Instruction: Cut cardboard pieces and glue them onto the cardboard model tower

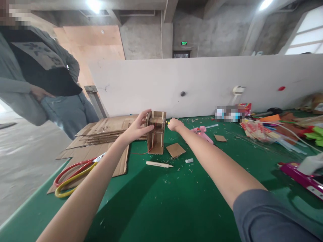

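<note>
A small upright cardboard structure [156, 143] with shelves and thin pale sticks stands on the green table. My left hand [141, 127] holds its upper left side, fingers behind and thumb across the front edge. Just off its right side, my right hand [174, 125] is closed on a small yellow thing at the structure's upper edge, too small to name. A red wire [142, 153] comes out at the lower left. In front lie a cream marker [158, 164], a square cardboard piece [176, 150] and a clear cap [189, 161].
Cardboard sheets [101, 134] and large red-and-yellow-handled scissors [75, 171] lie left. A pink glue gun [203, 134] rests beyond my right forearm. A purple power strip [300, 176] and craft materials [267, 132] sit right. A person [45, 67] stands at the left.
</note>
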Action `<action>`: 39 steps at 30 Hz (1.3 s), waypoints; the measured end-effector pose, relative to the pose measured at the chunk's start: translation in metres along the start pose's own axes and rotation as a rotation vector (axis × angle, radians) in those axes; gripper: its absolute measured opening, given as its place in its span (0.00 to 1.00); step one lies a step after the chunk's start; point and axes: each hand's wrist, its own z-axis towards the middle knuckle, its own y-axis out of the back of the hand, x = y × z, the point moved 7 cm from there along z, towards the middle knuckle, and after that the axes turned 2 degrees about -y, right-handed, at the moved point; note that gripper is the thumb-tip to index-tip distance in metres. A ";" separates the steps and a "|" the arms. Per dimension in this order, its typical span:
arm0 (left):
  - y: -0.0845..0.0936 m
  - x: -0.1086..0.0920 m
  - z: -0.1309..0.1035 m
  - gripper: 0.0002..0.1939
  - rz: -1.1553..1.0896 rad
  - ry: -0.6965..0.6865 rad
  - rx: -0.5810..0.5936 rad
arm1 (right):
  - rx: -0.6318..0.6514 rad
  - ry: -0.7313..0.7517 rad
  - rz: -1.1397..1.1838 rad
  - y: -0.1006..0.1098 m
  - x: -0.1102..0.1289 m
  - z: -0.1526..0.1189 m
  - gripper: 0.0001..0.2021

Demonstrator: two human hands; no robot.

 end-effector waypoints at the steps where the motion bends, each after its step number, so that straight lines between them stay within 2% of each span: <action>1: 0.000 -0.001 0.000 0.36 -0.005 -0.002 0.007 | -0.006 0.009 0.013 0.007 -0.001 -0.001 0.17; 7: -0.002 0.001 -0.001 0.41 0.010 0.002 0.003 | -0.179 -0.007 0.079 0.053 -0.014 -0.017 0.14; 12: 0.001 0.008 0.001 0.47 0.106 -0.013 -0.026 | -0.382 -0.031 0.094 0.094 -0.021 -0.054 0.17; 14: 0.007 0.002 0.001 0.46 0.205 -0.057 -0.112 | -0.482 -0.024 0.083 0.115 -0.025 -0.074 0.17; 17: 0.023 -0.032 -0.005 0.35 0.362 -0.200 -0.396 | -0.726 -0.007 0.165 0.152 -0.038 -0.107 0.14; 19: 0.029 -0.060 -0.015 0.20 0.410 -0.227 -0.603 | -0.793 0.034 0.385 0.167 -0.051 -0.122 0.11; 20: 0.026 -0.070 -0.018 0.15 0.389 -0.193 -0.625 | -0.772 0.067 0.554 0.170 -0.057 -0.127 0.10; 21: 0.020 -0.079 -0.019 0.15 0.326 -0.150 -0.594 | -0.708 0.104 0.742 0.169 -0.062 -0.129 0.09; 24: -0.022 -0.091 -0.018 0.25 -0.048 0.061 -0.299 | -0.376 0.212 1.237 0.147 -0.062 -0.134 0.09; 25: -0.038 -0.093 -0.019 0.28 -0.160 0.125 -0.213 | -0.281 0.239 1.333 0.138 -0.059 -0.137 0.09; 27: -0.064 -0.097 -0.021 0.29 -0.317 0.212 -0.118 | -0.172 0.269 1.427 0.119 -0.053 -0.144 0.08; 30: -0.090 -0.097 -0.022 0.23 -0.422 0.280 -0.082 | -0.050 0.321 1.465 0.089 -0.043 -0.153 0.13; 33: -0.102 -0.093 -0.022 0.15 -0.350 0.314 -0.089 | 0.020 0.361 1.449 0.069 -0.038 -0.158 0.14; 37: -0.113 -0.088 -0.028 0.09 -0.212 0.298 -0.048 | -0.034 0.367 1.159 0.069 -0.041 -0.165 0.16; 39: -0.116 -0.085 -0.032 0.08 -0.140 0.285 -0.043 | -0.008 0.390 0.977 0.074 -0.038 -0.172 0.19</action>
